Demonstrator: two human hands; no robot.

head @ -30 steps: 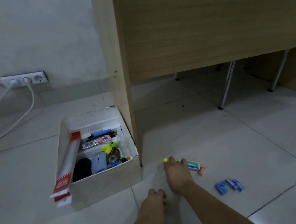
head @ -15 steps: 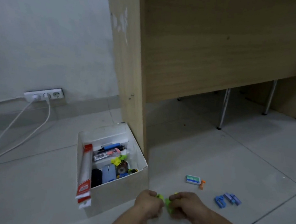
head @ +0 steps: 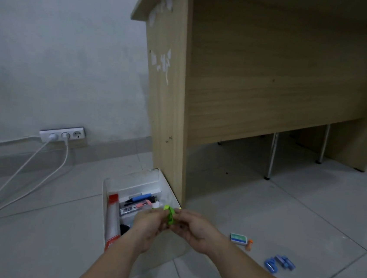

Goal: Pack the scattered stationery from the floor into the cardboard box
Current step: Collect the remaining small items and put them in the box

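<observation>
Where tiled floor [head: 283,217] meets desk [head: 274,80], cardboard box [head: 137,180] holds pens [head: 141,199], red-ended tube [head: 113,219]; over the box, left hand [head: 148,230] and right hand [head: 195,230] both pinch a green piece [head: 171,215].

piece [head: 171,215] lime green | box [head: 141,182] white (inside) | clips [head: 279,262] blue | cap [head: 249,244] orange | desk [head: 273,91] tan wood-grain

Both hands are rising off the floor tiles [head: 261,206] and coming together: the right hand [head: 195,230], a second ago reaching down beside the small packet [head: 238,239], is now meeting the left hand [head: 148,228] above the near right part of the cardboard box [head: 138,180]. Between them they are pinching a small green item [head: 170,215] (too blurred to name), which is moving up from floor level to over the box's open top.
</observation>
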